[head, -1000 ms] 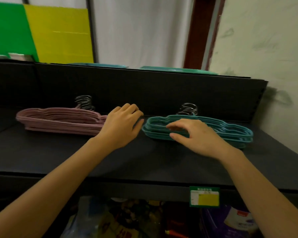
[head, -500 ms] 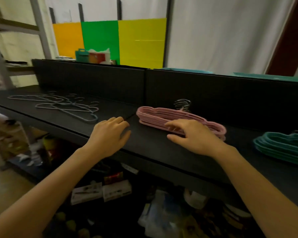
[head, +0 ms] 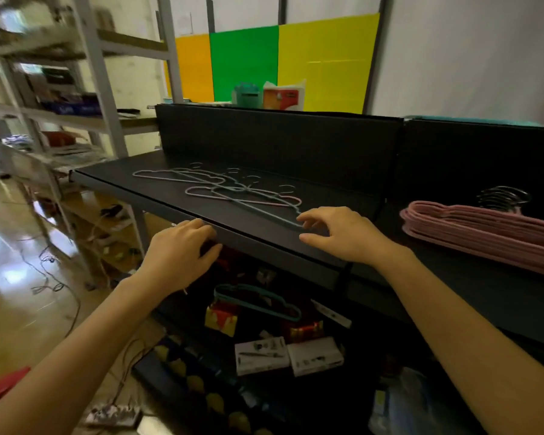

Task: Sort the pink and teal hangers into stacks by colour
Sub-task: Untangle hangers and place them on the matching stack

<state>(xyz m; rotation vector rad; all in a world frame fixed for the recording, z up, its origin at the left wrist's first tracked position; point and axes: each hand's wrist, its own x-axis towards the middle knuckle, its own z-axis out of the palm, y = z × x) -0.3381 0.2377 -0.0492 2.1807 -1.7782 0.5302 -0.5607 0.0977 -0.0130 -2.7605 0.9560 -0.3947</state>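
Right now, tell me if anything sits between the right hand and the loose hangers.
Nothing visible does. The right hand is at the near end of a teal hanger in the loose pile, with only bare shelf around it.

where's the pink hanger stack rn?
Head view, far right: the pink stack lies on the black shelf, right of the right hand and apart from it, hooks toward the back panel.
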